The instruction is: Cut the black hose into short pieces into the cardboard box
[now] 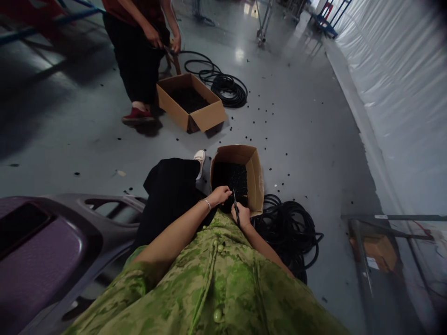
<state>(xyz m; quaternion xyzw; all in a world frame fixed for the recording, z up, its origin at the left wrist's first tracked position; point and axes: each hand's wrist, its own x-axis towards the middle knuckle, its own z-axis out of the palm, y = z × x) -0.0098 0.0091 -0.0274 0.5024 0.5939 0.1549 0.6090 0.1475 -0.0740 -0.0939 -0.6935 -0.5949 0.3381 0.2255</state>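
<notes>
Right hand (241,215), grip closed round a thin black tool (236,209), blade end up. Left hand (220,194), fingers curled over the black hose (228,191) at the rim of the near cardboard box (256,174). Hose coil (293,232) on floor just right. Further off, second box (190,104) beside another person's legs.

Black tool (236,210) between the hands too small to identify
</notes>
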